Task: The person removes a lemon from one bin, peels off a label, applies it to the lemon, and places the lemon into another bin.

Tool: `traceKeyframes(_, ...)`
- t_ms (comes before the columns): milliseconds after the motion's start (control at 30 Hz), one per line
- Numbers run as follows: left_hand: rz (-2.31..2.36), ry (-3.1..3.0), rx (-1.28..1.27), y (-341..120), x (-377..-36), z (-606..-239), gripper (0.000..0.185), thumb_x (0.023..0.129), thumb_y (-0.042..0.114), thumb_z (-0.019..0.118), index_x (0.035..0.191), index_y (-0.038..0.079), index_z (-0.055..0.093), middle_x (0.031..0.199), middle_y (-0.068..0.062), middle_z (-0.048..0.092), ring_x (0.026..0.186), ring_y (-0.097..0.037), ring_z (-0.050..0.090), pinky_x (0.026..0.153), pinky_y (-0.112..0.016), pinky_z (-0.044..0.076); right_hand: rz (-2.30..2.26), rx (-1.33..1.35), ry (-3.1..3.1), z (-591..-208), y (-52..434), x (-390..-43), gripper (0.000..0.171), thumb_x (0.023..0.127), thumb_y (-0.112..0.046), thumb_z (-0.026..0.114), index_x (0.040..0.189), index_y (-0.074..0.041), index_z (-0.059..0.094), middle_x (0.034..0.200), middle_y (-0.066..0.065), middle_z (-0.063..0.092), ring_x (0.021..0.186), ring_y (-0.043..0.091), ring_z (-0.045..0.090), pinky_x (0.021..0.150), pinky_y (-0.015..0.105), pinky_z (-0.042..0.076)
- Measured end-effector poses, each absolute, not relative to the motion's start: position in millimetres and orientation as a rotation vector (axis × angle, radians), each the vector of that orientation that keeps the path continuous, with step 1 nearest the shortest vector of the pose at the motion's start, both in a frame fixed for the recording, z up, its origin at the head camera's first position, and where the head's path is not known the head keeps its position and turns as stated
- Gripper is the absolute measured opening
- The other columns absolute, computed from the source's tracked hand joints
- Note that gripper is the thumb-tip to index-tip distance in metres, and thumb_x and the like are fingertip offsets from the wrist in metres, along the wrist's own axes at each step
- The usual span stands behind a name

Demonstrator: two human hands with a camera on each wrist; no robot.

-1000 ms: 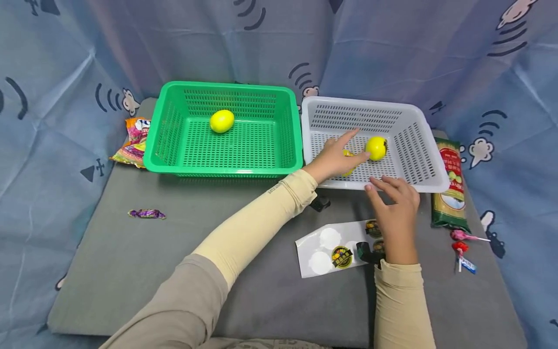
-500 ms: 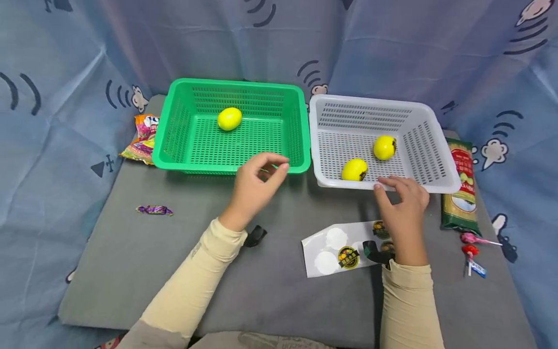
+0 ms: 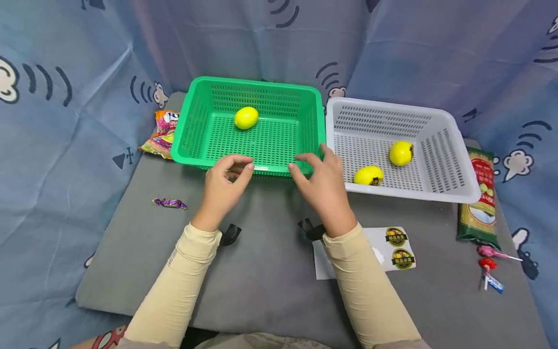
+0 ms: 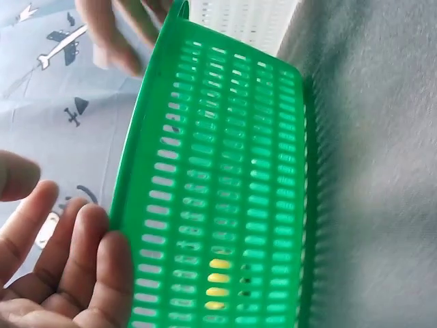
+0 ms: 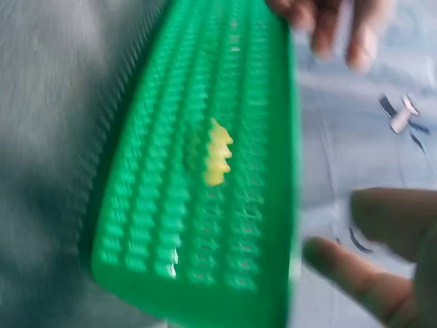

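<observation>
My left hand (image 3: 222,189) is by the front rim of the green basket (image 3: 311,97), its fingers loosely bent and holding nothing. Near that basket's front right corner, my right hand (image 3: 322,186) has thumb and fingers spread with nothing between them. One yellow fruit (image 3: 246,118) lies inside the green basket; the left wrist view shows bits of yellow through the slots. In the white basket (image 3: 405,191) are two more: a yellow fruit with a dark patch (image 3: 368,175) at the front, and another yellow fruit (image 3: 401,153) behind it, dark at one end.
A sheet of round stickers (image 3: 394,252) lies partly under the right forearm. A purple wrapped candy (image 3: 170,203) is on the left, and a colourful snack bag (image 3: 163,133) beside the green basket. A green-and-red packet (image 3: 481,198) and two lollipops (image 3: 487,263) lie at the right.
My left hand has come out of the white basket, leaving the front fruit there, and moved left to the green basket. My right hand has left the white basket's front rim and moved left too.
</observation>
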State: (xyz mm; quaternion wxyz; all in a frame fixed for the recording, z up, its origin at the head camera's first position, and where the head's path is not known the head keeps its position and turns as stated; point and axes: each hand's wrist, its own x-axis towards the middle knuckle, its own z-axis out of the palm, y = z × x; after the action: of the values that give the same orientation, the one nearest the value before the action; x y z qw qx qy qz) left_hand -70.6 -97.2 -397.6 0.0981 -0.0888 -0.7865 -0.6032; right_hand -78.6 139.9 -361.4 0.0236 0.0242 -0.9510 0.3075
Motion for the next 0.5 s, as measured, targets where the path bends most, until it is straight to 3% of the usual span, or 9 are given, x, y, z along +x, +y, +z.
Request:
traceKeyframes(200,-1.646,-2.661,-0.336,-110,-104,-356,0.031,0.105,0.017,0.064,0.134,0.007,0.071,0.133,-0.008,0.067,0.105,-0.025,0.068,0.089,-0.043,0.056,0.796,0.029,-2.998,-367,127,-81,0.03,0.103,-0.034,0.073,0.115,-0.008,0.081,0.164,0.031,0.032,0.148,0.052,0.026,0.113,0.063,0.039)
traceKeyframes(367,-1.202,-3.154,-0.582,-120,-184,-312,0.055,0.101,-0.005,0.042,0.152,0.009,0.057,0.153,-0.013,0.055,0.127,-0.033,0.054,0.096,-0.045,0.046,0.807,0.045,-3.002,-369,126,-84,0.031,0.102,-0.038,0.073,0.114,-0.01,0.082,0.164,0.03,0.033,0.149,0.052,0.025,0.112,0.061,0.041)
traceKeyframes(500,-0.813,-3.47,-0.864,-117,-243,-323,0.07,0.097,-0.016,0.037,0.157,0.017,0.053,0.165,-0.012,0.042,0.149,-0.035,0.035,0.111,-0.049,0.037,0.792,0.047,-3.03,-374,122,-83,0.032,0.102,-0.04,0.073,0.115,-0.012,0.082,0.165,0.029,0.033,0.148,0.051,0.026,0.112,0.06,0.041)
